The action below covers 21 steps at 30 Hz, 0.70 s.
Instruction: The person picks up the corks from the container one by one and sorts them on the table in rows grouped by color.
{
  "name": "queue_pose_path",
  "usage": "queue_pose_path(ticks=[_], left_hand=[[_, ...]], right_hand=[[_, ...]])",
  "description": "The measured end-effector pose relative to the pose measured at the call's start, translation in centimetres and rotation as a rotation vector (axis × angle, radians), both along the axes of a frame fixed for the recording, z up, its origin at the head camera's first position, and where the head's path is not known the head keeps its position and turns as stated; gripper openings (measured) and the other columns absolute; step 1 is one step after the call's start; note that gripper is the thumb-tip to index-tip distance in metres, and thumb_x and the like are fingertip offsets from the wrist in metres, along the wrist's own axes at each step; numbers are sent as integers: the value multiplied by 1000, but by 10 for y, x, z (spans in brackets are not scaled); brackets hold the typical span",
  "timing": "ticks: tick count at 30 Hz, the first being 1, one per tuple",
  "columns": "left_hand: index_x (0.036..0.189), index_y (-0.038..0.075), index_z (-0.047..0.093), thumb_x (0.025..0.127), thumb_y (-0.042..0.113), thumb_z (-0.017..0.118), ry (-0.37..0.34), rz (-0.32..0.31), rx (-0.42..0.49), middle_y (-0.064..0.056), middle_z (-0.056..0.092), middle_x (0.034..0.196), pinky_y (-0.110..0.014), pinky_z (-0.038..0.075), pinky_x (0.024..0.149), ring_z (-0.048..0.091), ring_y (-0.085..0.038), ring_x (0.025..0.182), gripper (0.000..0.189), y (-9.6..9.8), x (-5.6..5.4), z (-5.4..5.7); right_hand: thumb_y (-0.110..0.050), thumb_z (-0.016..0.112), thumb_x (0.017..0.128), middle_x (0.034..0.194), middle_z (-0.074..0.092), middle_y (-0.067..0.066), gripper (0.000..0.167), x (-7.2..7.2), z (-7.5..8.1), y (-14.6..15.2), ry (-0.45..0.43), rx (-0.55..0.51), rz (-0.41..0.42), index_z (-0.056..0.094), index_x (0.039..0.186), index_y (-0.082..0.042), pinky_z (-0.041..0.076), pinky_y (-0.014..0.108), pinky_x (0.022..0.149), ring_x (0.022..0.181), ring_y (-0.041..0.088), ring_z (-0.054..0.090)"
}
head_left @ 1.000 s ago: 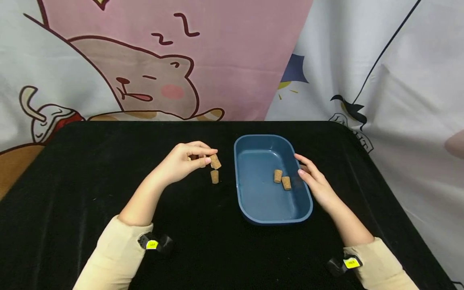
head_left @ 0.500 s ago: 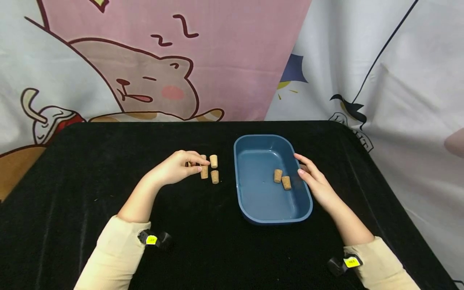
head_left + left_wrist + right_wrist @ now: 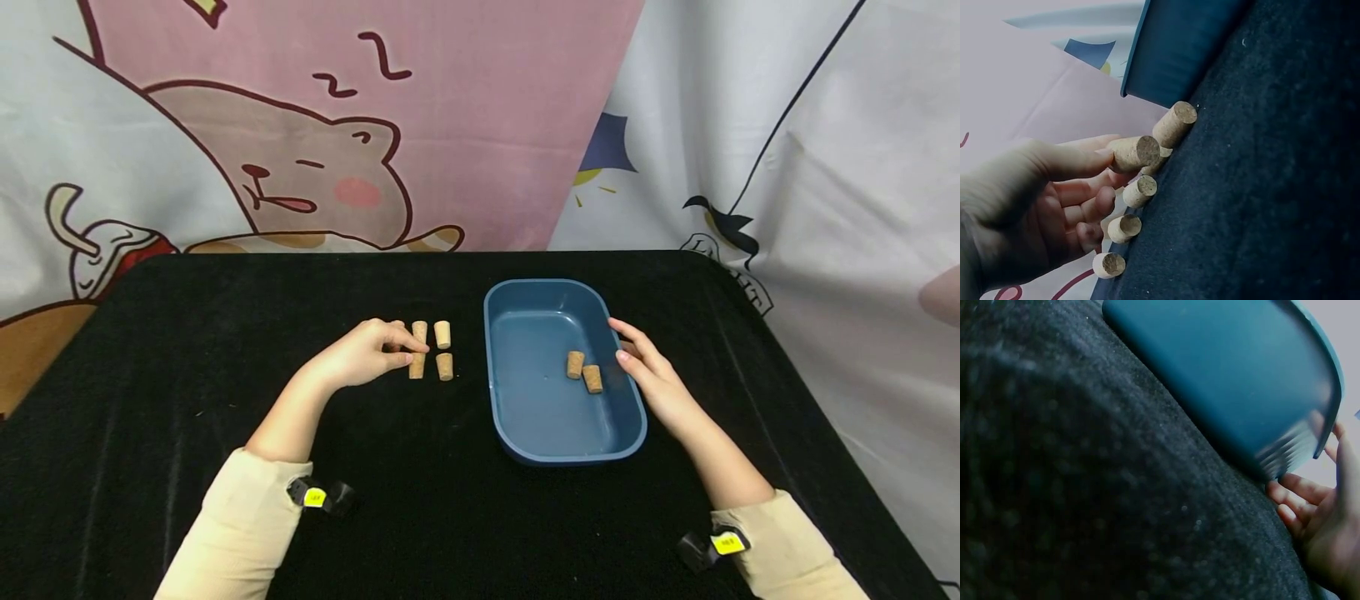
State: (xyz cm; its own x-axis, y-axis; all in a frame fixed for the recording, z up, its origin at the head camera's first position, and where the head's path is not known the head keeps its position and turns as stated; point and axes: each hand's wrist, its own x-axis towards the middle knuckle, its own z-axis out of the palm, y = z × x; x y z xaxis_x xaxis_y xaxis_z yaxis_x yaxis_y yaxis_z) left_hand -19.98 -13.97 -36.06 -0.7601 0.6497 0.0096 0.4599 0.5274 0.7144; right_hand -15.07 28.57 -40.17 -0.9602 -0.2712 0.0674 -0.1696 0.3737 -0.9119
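My left hand (image 3: 367, 352) pinches a tapered cork stopper (image 3: 1127, 154) between thumb and fingers, close over the black cloth. Several more corks stand about it: one cork (image 3: 442, 334) at the back right, one nearer cork (image 3: 445, 367) in front of that, and another cork (image 3: 420, 331) just behind the held one. In the left wrist view further corks line up below the fingers, partly hidden from the head view by the hand. My right hand (image 3: 651, 377) rests against the right side of a blue plastic tub (image 3: 525, 417), fingers at its rim and outer wall.
Two corks (image 3: 583, 372) lie inside the tub, towards its right wall. Black cloth (image 3: 187, 375) covers the table. Behind its far edge hangs a curtain (image 3: 480, 125) printed with a sleeping bear.
The left hand has set one cork behind the front right one, moved left and shifted a cork slightly leftward and nearer to the body. The right hand and tub have stayed in place.
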Motion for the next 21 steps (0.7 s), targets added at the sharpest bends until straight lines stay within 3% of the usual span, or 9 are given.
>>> queue_pose_path(ticks=[4, 9, 17, 21], left_hand=[[111, 4, 70, 91, 0, 60, -4, 16, -15, -2, 50, 81, -34, 43, 62, 47, -18, 70, 22, 0, 0, -3], [110, 4, 71, 91, 1, 61, -21, 48, -15, -3, 53, 83, -33, 44, 63, 48, -19, 72, 22, 2, 1, -6], [104, 0, 72, 90, -1, 62, 33, 25, 6, 0, 62, 81, -29, 44, 57, 50, -16, 65, 17, 4, 0, -10], [105, 2, 72, 90, 1, 63, 29, 56, -26, 0, 58, 82, -30, 44, 60, 50, -16, 70, 17, 6, 1, -11]], right_hand=[[-25, 36, 104, 143, 32, 29, 52, 0, 0, 0, 3, 3, -1, 19, 153, -17, 42, 54, 89, 121, 47, 43], [-26, 36, 104, 142, 33, 30, 53, 1, 1, -1, -1, 8, -7, 19, 153, -17, 42, 54, 88, 120, 48, 43], [-26, 37, 104, 142, 33, 29, 53, 0, 1, -1, -5, 6, -7, 18, 153, -17, 44, 49, 86, 119, 47, 44], [-26, 37, 104, 142, 33, 29, 54, 0, 1, -1, -8, 2, -5, 18, 153, -17, 44, 48, 86, 120, 46, 44]])
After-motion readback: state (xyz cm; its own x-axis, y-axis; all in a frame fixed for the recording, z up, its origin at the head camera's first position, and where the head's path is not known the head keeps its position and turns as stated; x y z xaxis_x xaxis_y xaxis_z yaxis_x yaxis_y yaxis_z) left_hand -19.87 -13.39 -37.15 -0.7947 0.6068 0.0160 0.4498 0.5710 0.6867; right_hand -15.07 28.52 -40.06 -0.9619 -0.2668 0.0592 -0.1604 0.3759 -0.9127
